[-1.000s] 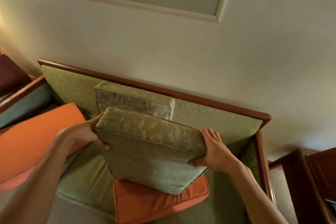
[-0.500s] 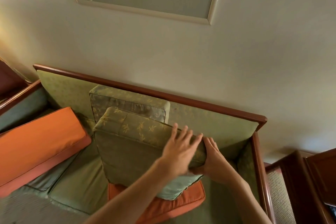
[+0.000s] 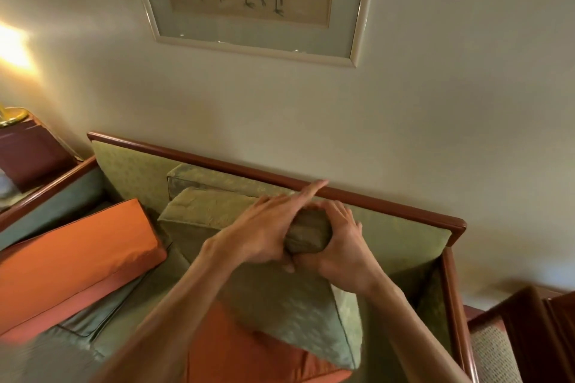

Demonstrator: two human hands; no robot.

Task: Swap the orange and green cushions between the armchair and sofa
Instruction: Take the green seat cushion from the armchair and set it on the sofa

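**Green cushion being gripped at its top right corner on the sofa**

The green cushion (image 3: 280, 298) is standing on edge on the sofa (image 3: 404, 236), its lower part resting on an orange cushion (image 3: 249, 354) that is lying flat on the seat. Its long axis is running left to right along the backrest, its broad face is turning toward the camera, and its top edge is leaning back against a second green cushion (image 3: 199, 174) propped at the backrest.

Both hands are working close together at the top right corner. The right hand (image 3: 339, 246) is curling round that corner from the side, squeezing the fabric into a bunch. The left hand (image 3: 267, 233) is lying over the top edge with fingers fairly straight, its thumb tucking under the same bunch, one finger pointing at the wooden rail (image 3: 357, 196).

This looks like taking a firm hold to lift the cushion away, which would be exposing the orange one beneath. A larger orange cushion (image 3: 74, 252) is leaning at the sofa's left end.
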